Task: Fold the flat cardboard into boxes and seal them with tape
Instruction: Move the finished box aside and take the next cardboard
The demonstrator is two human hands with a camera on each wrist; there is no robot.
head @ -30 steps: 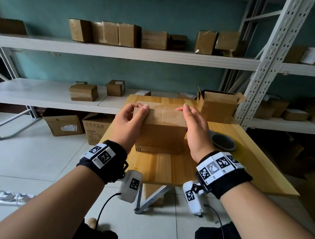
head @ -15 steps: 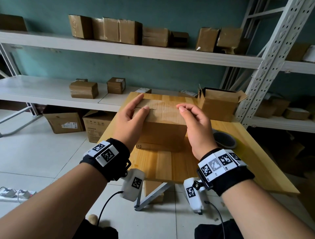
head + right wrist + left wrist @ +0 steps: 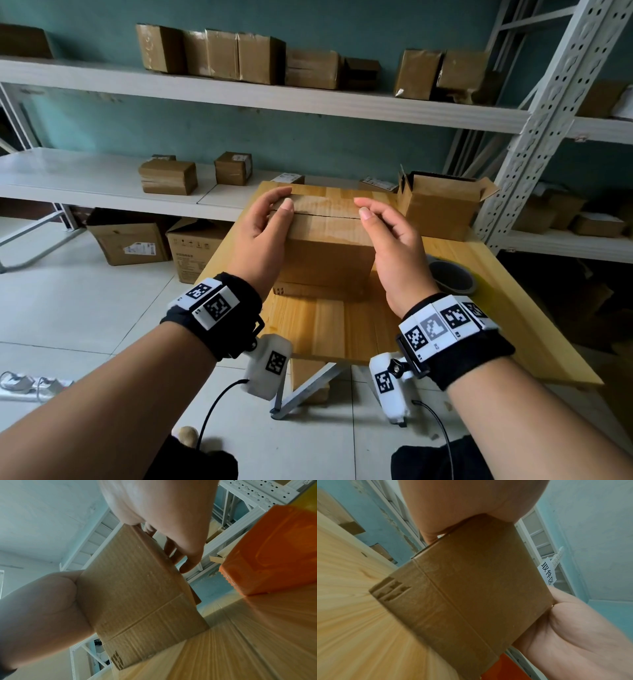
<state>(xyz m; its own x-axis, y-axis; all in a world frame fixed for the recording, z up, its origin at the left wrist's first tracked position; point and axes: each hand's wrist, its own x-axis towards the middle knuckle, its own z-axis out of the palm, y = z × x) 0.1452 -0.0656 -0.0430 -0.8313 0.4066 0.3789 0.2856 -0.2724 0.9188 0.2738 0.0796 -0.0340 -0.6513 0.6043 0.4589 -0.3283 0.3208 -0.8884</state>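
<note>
Flaps are what we have in hand: the brown corrugated cardboard box (image 3: 325, 246) stands mid-tabletop on the pale wooden tabletop (image 3: 342, 325), toward its far edge, top flaps folded shut with the seam untaped. Our left hand (image 3: 263, 240) curls over the box's left top corner, thumb on the flap, gripping it. Our right hand (image 3: 394, 253) rests against the right end, fingers loosely bent, not clasping. Next, we judge, comes tape: one hand must keep the flaps down while the other fetches the grey tape roll (image 3: 452, 277) near the right edge. We count two boxes on the tabletop, counting the open-flapped brown box (image 3: 438, 209) at the far right corner, and one roll.
</note>
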